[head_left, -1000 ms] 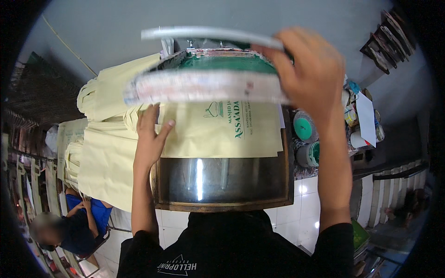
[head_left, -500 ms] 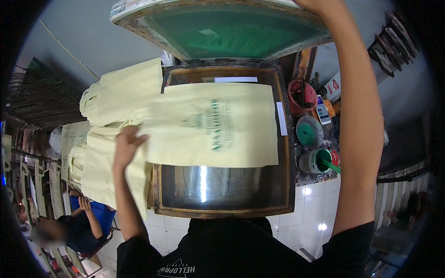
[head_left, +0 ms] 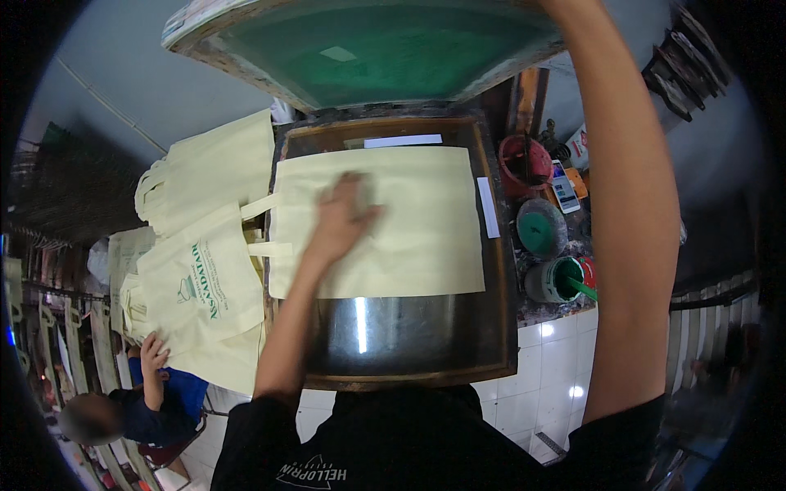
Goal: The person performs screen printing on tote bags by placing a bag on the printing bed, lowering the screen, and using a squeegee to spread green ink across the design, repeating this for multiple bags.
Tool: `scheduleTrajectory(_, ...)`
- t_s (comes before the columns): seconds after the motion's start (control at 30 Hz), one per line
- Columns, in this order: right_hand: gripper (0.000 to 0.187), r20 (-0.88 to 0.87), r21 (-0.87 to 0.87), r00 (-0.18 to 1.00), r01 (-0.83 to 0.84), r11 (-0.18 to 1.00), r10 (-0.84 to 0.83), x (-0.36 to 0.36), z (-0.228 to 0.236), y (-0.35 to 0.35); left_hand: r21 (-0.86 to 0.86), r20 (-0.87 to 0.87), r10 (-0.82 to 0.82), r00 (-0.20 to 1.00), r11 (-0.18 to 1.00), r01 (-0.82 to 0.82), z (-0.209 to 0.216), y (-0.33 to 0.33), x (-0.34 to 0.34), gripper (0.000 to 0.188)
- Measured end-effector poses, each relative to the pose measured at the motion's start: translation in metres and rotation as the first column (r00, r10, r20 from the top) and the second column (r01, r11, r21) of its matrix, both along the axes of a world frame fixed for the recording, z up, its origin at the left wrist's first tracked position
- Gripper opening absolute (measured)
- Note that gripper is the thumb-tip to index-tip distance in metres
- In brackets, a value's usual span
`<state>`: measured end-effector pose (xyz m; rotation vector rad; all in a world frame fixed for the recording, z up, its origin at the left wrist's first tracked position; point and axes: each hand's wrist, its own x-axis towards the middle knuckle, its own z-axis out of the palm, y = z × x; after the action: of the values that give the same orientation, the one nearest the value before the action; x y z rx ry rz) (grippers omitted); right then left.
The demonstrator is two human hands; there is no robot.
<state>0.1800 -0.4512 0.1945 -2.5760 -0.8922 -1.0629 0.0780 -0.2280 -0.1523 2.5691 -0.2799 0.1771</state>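
A blank cream cloth bag (head_left: pixel 422 221) lies flat on a dark, wood-edged printing board (head_left: pixel 426 335), its handles toward the left. My left hand (head_left: pixel 340 221) is over the middle of this bag, blurred by motion, with the fingers apart and nothing held. A cream bag with green print (head_left: pixel 201 282) rests on the pile at the left. Above the board, a screen printing frame with green mesh (head_left: pixel 385 57) is tilted up. My right arm reaches to its right edge; only part of my right hand (head_left: pixel 563 6) shows at the top, its fingers out of sight.
Further cream bags (head_left: pixel 217 168) lie at the far left. On the right stand a pink tub (head_left: pixel 524 164), a round dish of green ink (head_left: pixel 539 233), an ink pot (head_left: pixel 544 282) and a phone (head_left: pixel 565 188). A co-worker's hand (head_left: pixel 153 356) is at the bag pile.
The printed bag has gone from the board to the left pile, and a blank bag shows on the board. My left hand has moved right, over it. The co-worker's hand has reached toward the pile.
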Motion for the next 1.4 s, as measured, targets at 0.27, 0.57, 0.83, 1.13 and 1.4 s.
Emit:
scheduleTrajectory(0.27,0.045,-0.064,0.047,0.998,-0.021,0.999,0.024,0.008,-0.008,-0.007,0.263,-0.189,-0.036,0.981,0.961,0.086,-0.026,-0.134,0.145,0.057)
scheduleTrajectory(0.57,0.042,-0.116,0.088,0.993,-0.028,0.996,0.038,0.004,-0.003,0.000,0.185,-0.429,-0.111,0.896,0.961,0.207,-0.006,-0.108,0.189,0.056)
scheduleTrajectory(0.83,0.041,-0.081,0.059,0.993,-0.081,0.995,0.085,0.009,-0.003,-0.006,0.274,-0.032,-0.062,0.998,0.959,0.069,-0.013,-0.134,0.142,0.084)
scheduleTrajectory(1.13,0.040,-0.157,0.118,0.983,-0.080,0.990,0.099,-0.007,-0.002,-0.006,0.293,-0.273,-0.061,0.960,0.945,0.143,-0.031,-0.164,0.092,0.089)
scheduleTrajectory(1.4,0.038,-0.143,0.049,0.987,-0.065,0.997,0.072,-0.003,-0.003,-0.005,0.286,-0.432,0.073,0.899,0.956,0.060,-0.010,-0.179,0.091,0.089)
